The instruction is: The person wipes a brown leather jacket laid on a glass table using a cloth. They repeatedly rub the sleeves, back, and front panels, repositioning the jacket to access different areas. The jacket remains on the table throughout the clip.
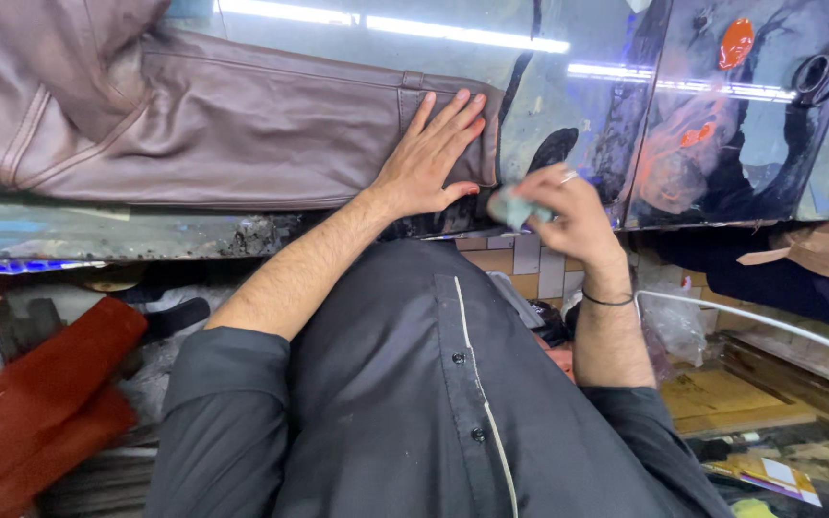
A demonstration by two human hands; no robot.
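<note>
A brown leather jacket sleeve (242, 125) lies across a glossy, stained work table (626, 96). My left hand (429, 158) rests flat on the cuff end of the sleeve, fingers spread. My right hand (568, 211) hovers just right of the cuff at the table's near edge, fingers closed around a small pale green cloth (510, 206). A ring sits on one finger and a thin dark band on the wrist.
Scissors (822, 67) lie at the far right of the table beside an orange blotch (736, 43). Red-brown leather pieces (40, 403) are piled at lower left. A brown paper bag (822, 251) and cluttered boards sit lower right.
</note>
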